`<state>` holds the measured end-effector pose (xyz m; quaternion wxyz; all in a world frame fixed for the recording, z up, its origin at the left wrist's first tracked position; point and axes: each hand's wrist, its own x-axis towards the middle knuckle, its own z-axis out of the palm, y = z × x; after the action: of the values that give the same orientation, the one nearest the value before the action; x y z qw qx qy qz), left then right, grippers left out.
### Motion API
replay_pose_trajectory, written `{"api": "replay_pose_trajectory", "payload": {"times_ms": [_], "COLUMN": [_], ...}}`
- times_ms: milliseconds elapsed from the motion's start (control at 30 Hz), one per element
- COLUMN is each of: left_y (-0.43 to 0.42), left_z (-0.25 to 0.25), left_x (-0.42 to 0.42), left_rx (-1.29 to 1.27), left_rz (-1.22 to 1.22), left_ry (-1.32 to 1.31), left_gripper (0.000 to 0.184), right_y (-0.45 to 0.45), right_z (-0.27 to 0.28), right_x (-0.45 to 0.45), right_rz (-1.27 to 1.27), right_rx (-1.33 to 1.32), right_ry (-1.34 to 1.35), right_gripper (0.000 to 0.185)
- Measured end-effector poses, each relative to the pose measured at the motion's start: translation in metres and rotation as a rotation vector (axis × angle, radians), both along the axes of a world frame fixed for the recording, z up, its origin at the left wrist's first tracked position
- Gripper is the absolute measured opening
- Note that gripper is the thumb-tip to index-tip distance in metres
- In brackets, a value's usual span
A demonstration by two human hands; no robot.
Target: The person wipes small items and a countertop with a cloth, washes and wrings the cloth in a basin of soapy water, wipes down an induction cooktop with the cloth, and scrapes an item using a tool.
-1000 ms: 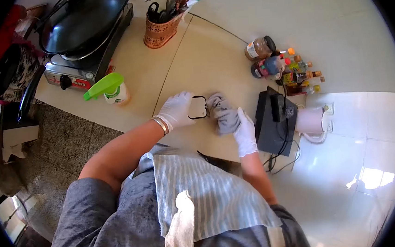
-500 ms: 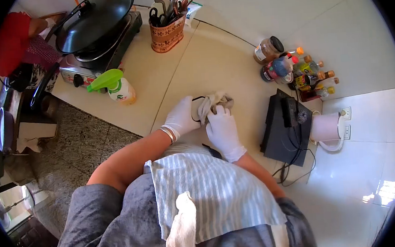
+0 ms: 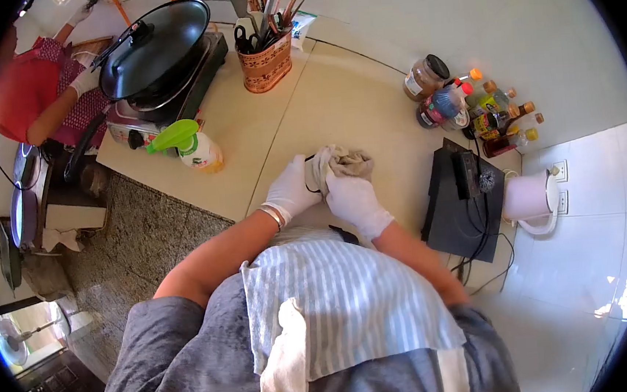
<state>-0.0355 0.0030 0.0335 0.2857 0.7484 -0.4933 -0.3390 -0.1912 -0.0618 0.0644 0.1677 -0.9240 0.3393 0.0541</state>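
Note:
Both of my hands wear white gloves and meet over the counter close to my body. My left hand (image 3: 292, 190) is closed around a thing with a thin dark curved rim; most of it is hidden by the glove and the cloth, so its kind does not show. A crumpled greyish-beige cloth (image 3: 354, 163) is bunched against that thing. My right hand (image 3: 358, 203) grips this cloth, its fingers curled into the folds.
At left stand a gas stove (image 3: 126, 131) with a lidded black wok (image 3: 158, 50) and a spray bottle (image 3: 201, 155). A copper-coloured utensil holder (image 3: 268, 65) is behind. Sauce bottles (image 3: 484, 120), a dark flat box (image 3: 451, 211) and a pink pot (image 3: 526, 198) line the right. A co-worker in red (image 3: 22, 97) stands far left.
My right hand has shifted its hold on the cloth, which now spreads further right. The view has shifted slightly. The co-worker's gloved hands have come into sight, one raised towards the wall.

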Motion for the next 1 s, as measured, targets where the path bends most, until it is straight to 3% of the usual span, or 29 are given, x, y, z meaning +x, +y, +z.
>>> {"api": "replay_pose_trajectory", "payload": {"times_ms": [167,267,467,600,700,767,867,1000], "left_y": [0.001,0.001,0.002,0.009,0.005,0.006,0.009,0.004], "left_z": [0.006,0.01,-0.009,-0.009,-0.004,-0.018,0.008,-0.015], "left_x": [0.002,-0.001,0.0,0.0,0.001,0.001,0.001,0.0], "left_rx": [0.05,0.071,-0.003,-0.033,0.026,-0.108,0.008,-0.004], "left_rz": [0.045,0.097,0.014,0.004,0.064,0.101,0.068,0.073], "left_ry": [-0.001,-0.016,0.017,0.011,-0.007,0.052,0.076,0.124], "left_gripper": [0.066,0.062,0.064,0.063,0.059,0.057,0.057,0.056], "right_y": [-0.013,0.009,-0.007,-0.015,0.001,0.012,0.003,-0.01], "right_z": [-0.021,0.0,-0.011,-0.008,-0.01,-0.001,0.005,-0.001], "right_x": [0.008,-0.012,-0.004,0.012,0.002,-0.004,-0.021,-0.003], "right_rz": [0.055,0.088,0.021,-0.017,0.159,0.17,0.149,0.07], "right_rx": [0.084,0.193,0.057,0.111,0.145,0.229,0.176,0.059], "right_ry": [-0.016,0.021,0.008,0.082,0.043,0.03,0.099,0.097], "right_gripper": [0.04,0.042,0.051,0.053,0.051,0.05,0.059,0.069]}}
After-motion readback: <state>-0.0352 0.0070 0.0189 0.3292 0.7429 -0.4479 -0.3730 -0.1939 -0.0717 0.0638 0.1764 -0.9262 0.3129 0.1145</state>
